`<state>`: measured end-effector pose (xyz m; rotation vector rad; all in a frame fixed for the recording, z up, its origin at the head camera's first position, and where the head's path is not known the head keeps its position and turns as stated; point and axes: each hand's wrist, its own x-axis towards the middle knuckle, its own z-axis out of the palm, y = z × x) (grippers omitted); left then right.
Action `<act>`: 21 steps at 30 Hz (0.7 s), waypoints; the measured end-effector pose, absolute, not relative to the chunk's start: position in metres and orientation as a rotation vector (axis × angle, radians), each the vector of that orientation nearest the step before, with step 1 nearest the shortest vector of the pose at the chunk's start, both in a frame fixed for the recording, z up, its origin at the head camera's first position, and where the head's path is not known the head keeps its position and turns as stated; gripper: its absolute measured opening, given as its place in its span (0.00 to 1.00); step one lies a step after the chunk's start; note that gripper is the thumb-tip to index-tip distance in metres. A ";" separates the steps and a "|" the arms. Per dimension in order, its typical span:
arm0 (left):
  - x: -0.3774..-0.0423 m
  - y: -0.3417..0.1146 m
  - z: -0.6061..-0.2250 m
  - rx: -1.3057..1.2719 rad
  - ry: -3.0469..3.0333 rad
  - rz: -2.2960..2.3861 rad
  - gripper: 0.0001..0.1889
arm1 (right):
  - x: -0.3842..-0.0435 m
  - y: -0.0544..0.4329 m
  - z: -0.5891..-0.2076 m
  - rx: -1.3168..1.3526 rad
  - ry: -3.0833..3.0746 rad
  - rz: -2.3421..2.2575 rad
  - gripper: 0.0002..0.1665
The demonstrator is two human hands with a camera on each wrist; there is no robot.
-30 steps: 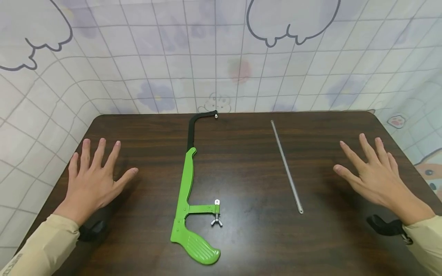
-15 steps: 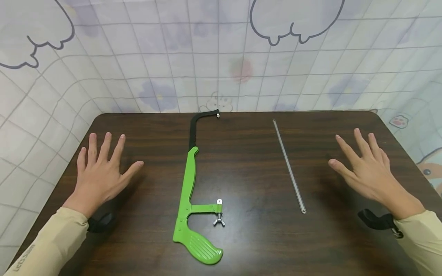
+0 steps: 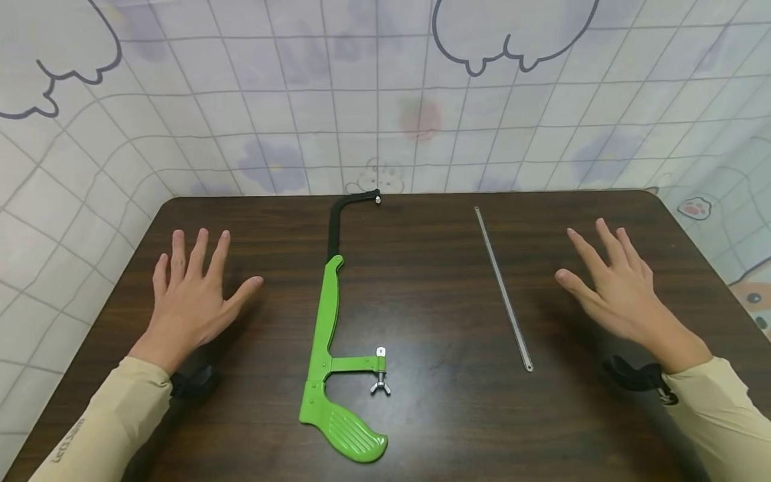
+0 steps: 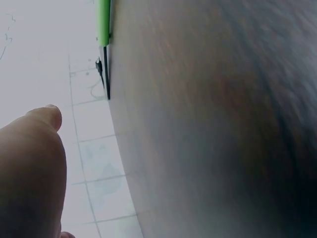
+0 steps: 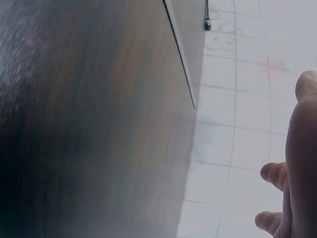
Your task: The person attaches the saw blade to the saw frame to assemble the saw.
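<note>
A green hacksaw frame (image 3: 325,314) with a black front arm lies on the dark wooden table, its ribbed handle toward me. A wing nut (image 3: 380,387) hangs from its short crossbar. Right of it lies a thin grey hacksaw blade (image 3: 504,291), apart from the frame, with a hole at its near end. My left hand (image 3: 193,301) is held over the table left of the frame, fingers spread, holding nothing. To the right of the blade my right hand (image 3: 620,294) is likewise spread and holds nothing. The left wrist view shows part of the frame (image 4: 103,22) beyond the thumb.
The brown table (image 3: 440,415) has rounded far corners. Behind it and along both sides hangs a white gridded sheet (image 3: 373,114) with printed flowers and cloud outlines. Black straps (image 3: 632,375) sit at both wrists, below light beige sleeves (image 3: 102,428).
Both hands have moved inward, the left one to the right and the right one to the left. The frame and blade stay where they lie.
</note>
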<state>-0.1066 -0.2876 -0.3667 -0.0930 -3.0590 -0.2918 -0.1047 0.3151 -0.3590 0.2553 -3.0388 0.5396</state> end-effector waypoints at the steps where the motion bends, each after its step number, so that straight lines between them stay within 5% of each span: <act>1: -0.108 -0.286 -0.367 -0.097 -3.060 -0.295 0.52 | -0.105 0.314 -0.359 0.256 -3.032 0.553 0.43; 21: -0.118 -0.248 -0.371 -0.210 -3.033 -0.369 0.51 | -0.108 0.289 -0.363 0.355 -2.945 0.860 0.40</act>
